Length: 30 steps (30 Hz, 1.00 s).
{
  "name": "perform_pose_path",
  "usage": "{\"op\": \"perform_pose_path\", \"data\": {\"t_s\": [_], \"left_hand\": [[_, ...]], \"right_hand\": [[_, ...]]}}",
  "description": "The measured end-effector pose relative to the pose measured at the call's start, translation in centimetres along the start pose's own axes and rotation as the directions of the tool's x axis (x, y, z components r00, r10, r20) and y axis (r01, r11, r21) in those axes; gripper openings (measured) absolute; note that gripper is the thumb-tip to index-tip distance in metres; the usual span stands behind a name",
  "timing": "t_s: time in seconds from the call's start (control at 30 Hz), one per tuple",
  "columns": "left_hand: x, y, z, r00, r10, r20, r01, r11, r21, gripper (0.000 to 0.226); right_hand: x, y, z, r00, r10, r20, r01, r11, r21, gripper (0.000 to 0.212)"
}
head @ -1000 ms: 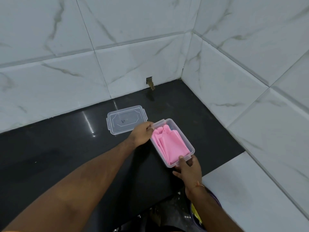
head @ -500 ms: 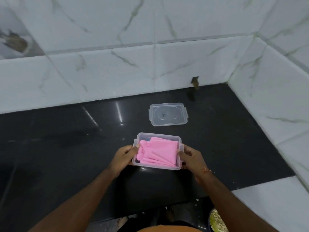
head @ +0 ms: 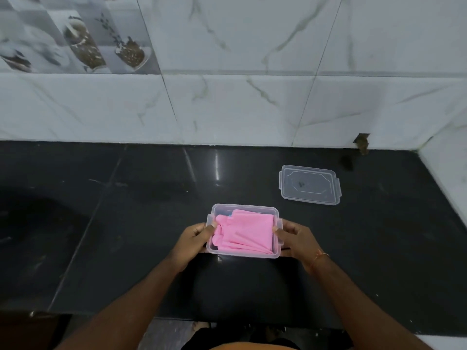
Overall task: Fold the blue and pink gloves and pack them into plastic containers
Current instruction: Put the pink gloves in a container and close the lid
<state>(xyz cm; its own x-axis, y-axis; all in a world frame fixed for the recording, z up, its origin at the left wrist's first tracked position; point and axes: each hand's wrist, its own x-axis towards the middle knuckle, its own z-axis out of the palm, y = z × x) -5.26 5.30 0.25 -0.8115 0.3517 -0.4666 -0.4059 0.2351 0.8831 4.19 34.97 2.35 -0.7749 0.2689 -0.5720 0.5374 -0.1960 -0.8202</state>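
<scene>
In the head view, the left hand (head: 194, 238) and right hand (head: 294, 237) gripped the clear rectangular plastic container (head: 243, 254) of folded pink gloves (head: 246, 232) near the black bench's (head: 126, 223) front edge, where a slip could have tipped it off.

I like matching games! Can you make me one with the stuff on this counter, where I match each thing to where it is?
Things:
1. pink glove
2. lid
3. left hand
4. right hand

Places:
A. flat on the counter, near the wall
B. holding the container's right end
C. folded inside the container
D. holding the container's left end

Pairs: 1-C, 2-A, 3-D, 4-B
</scene>
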Motion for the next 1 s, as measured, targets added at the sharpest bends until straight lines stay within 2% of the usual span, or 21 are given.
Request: {"op": "perform_pose_path", "data": {"t_s": [0.17,0.3,0.37,0.5,0.57,0.7,0.77,0.87,1.0], "left_hand": [[1.3,0.5,-0.5,0.994,-0.025,-0.105,0.044,0.981,0.19,0.084],[4.0,1.8,-1.0,0.963,-0.067,-0.26,0.105,0.985,0.136,0.077],[6.0,3.3,-1.0,0.953,-0.026,-0.302,0.084,0.98,0.182,0.061],[10.9,8.0,0.8,0.967,0.158,-0.202,-0.063,0.911,0.408,0.026],[13.1,10.8,2.8,0.977,0.186,-0.103,-0.114,0.867,0.485,0.027],[17.2,14.5,8.9,0.993,0.087,0.083,-0.119,0.829,0.547,0.052],[18.7,15.2,12.3,0.988,0.011,0.152,-0.094,0.826,0.555,0.057],[20.9,15.2,16.4,0.979,-0.085,0.186,-0.043,0.803,0.594,0.044],[22.9,14.0,18.9,0.988,-0.105,0.109,0.016,0.789,0.614,0.026]], "right_hand": [[0.3,0.1,-1.2,0.999,-0.014,-0.041,0.009,0.991,-0.132,0.045],[1.5,-0.3,-3.0,0.989,-0.05,-0.136,0.016,0.97,-0.242,0.047],[2.5,-0.6,-4.4,0.973,-0.069,-0.222,0.011,0.968,-0.251,0.049],[4.9,-1.7,-7.7,0.886,-0.203,-0.417,0.059,0.941,-0.333,0.048],[6.1,-2.8,-9.4,0.83,-0.276,-0.484,0.051,0.903,-0.427,0.047],[8.6,-5.0,-12.5,0.771,-0.373,-0.517,0.023,0.827,-0.562,0.041],[10.0,-5.4,-13.7,0.763,-0.362,-0.535,-0.02,0.814,-0.58,0.043],[12.3,-5.6,-15.1,0.785,-0.284,-0.551,-0.09,0.827,-0.555,0.046],[14.0,-5.2,-16.0,0.8,-0.223,-0.557,-0.115,0.854,-0.507,0.035]]}}
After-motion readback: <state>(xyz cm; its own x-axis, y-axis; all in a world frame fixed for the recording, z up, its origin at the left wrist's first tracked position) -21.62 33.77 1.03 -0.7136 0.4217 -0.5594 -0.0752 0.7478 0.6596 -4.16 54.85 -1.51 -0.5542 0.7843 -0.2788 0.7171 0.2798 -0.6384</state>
